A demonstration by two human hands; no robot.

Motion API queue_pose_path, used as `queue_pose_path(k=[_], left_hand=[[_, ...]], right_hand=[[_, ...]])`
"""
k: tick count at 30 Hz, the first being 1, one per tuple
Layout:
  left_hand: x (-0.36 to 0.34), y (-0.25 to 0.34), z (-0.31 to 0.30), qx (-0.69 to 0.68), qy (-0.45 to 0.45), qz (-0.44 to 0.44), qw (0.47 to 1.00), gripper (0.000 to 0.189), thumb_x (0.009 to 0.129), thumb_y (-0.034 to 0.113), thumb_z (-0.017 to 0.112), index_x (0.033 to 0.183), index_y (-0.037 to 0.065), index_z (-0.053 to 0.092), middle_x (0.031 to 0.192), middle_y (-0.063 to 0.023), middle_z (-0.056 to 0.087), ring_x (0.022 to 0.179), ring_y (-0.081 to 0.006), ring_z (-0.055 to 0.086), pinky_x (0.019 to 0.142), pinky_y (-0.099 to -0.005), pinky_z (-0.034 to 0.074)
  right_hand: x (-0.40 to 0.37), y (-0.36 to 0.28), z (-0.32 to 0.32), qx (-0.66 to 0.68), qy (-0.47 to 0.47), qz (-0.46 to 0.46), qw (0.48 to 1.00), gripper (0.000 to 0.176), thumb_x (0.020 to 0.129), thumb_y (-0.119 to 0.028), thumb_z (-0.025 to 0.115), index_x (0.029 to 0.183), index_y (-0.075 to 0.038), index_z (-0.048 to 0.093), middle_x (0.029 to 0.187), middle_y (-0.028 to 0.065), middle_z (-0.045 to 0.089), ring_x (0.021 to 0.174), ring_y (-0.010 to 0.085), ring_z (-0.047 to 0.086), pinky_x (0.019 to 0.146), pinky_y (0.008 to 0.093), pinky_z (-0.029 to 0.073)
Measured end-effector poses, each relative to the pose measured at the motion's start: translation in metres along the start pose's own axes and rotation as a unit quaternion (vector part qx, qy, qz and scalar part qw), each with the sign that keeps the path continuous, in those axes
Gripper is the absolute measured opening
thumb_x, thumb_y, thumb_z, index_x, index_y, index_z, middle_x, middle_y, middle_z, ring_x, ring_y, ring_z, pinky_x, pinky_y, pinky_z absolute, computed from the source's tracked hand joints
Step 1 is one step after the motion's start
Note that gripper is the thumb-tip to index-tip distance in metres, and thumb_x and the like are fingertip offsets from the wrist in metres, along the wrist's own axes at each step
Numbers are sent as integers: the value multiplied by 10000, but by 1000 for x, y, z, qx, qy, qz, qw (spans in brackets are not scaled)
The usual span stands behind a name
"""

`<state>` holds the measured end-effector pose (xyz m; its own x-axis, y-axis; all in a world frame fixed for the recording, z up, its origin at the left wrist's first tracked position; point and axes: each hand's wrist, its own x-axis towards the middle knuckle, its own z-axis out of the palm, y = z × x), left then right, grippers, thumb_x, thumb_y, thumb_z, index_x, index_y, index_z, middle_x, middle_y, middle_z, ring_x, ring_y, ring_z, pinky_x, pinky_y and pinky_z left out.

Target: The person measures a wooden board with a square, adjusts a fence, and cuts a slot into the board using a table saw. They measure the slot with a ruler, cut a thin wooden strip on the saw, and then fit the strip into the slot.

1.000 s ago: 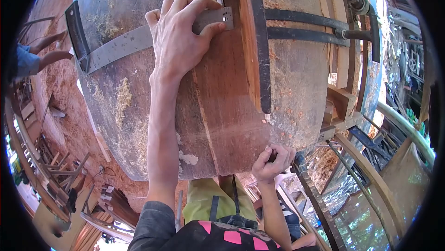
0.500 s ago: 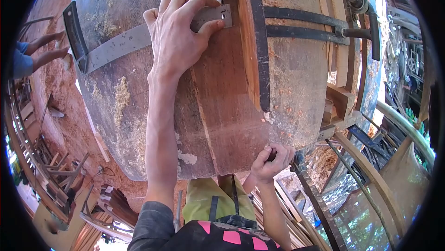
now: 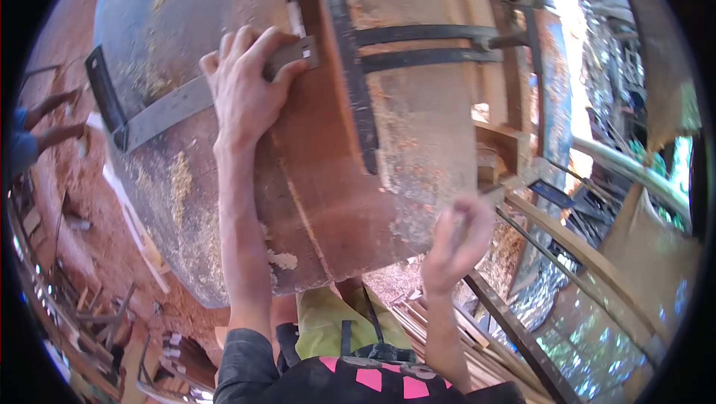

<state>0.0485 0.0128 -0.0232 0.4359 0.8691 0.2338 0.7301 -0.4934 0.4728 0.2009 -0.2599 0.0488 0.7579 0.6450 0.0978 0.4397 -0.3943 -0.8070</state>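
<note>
My left hand (image 3: 250, 91) is closed on the far end of a try square's metal blade (image 3: 168, 117), thumb along its near edge. The blade lies across the worn wooden tabletop, and the square's dark stock (image 3: 107, 98) stands at the left. Beside the fingertips, a thin metal strip (image 3: 293, 9) runs away from me, next to a reddish-brown board (image 3: 317, 124). My right hand (image 3: 456, 244) is raised by the near right edge of the tabletop, smeared by motion. Its fingers look curled, but I cannot make out whether anything is in them.
A board edge with a dark metal bar (image 3: 347, 61) stands right of the reddish board. Dark clamp bars (image 3: 425, 35) reach to the right edge. Sawdust (image 3: 181, 188) lies on the worktop (image 3: 201, 244). Timber frames (image 3: 559, 236) stand at right. Another person's legs (image 3: 56, 128) show at far left.
My right hand has lifted from the near edge and moved rightward and up, now blurred. The view has shifted, so the worktop appears further left. My left hand keeps its hold on the square.
</note>
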Motion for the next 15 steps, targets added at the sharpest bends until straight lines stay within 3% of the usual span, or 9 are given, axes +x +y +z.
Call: queue_pose_path(k=[1,3,5,7,10,12,13,14,15], left_hand=[[0,2,-1,-17,4,11,1000,315,821,336,818,1107,224,747,1049,-4,646,1118,-220,563,980,-424,325],[1,3,-4,-1,-24,-20,1000,323,821,332,815,1113,217,740,1062,-14,644,1131,-225,559,983,-427,326],[1,2,-5,-4,-19,-11,1000,329,820,332,813,1118,215,736,1072,-18,642,1136,-227,556,984,-430,326],[2,4,-9,-5,-30,-19,999,333,827,328,803,1130,214,726,1098,-21,636,1138,-231,548,986,-438,326],[3,6,-11,-11,-31,-31,999,345,811,311,828,1126,205,736,1095,-22,637,1144,-223,553,996,-416,327],[5,4,-14,-7,-30,-29,999,342,820,320,820,1131,204,733,1091,-19,636,1130,-230,548,987,-423,328],[6,3,-14,-21,-33,-30,999,340,823,319,816,1130,202,731,1087,-20,634,1123,-233,548,981,-426,329],[3,3,-15,-38,-40,-33,998,338,825,318,813,1130,199,730,1083,-20,632,1116,-237,547,976,-428,330],[3,3,-15,-37,-40,-32,998,327,824,310,813,1117,191,728,1077,-20,626,1109,-239,545,966,-433,331]], right_hand=[[36,-19,-6,-69,6,-46,997,292,939,-74,628,1207,31,581,1149,150,593,1042,237,575,960,402,447],[104,-49,-3,-58,80,-25,995,430,944,-115,652,1310,70,525,1260,188,565,1163,282,562,1035,420,436],[174,-37,-4,-224,109,-93,964,568,942,-247,689,1366,83,506,1388,274,529,1305,390,521,1140,484,376],[231,-55,8,-309,14,-8,951,520,953,-352,645,1234,85,622,1199,316,675,1178,454,635,1049,507,472],[272,-53,44,-422,-41,53,904,434,974,-354,620,1127,47,680,1036,288,730,1015,464,703,933,532,535],[279,-36,49,-444,1,-26,896,380,992,-342,612,1018,25,707,937,283,737,943,463,719,863,541,553],[286,-19,46,-440,5,-82,894,349,990,-330,632,874,-5,685,840,253,728,885,442,720,793,528,557],[289,-14,37,-443,2,-86,892,349,990,-330,632,874,-5,685,840,253,728,885,442,720,793,528,557],[295,-14,27,-407,-91,-162,894,346,983,-336,648,854,-15,659,803,232,714,846,434,710,759,523,548]])
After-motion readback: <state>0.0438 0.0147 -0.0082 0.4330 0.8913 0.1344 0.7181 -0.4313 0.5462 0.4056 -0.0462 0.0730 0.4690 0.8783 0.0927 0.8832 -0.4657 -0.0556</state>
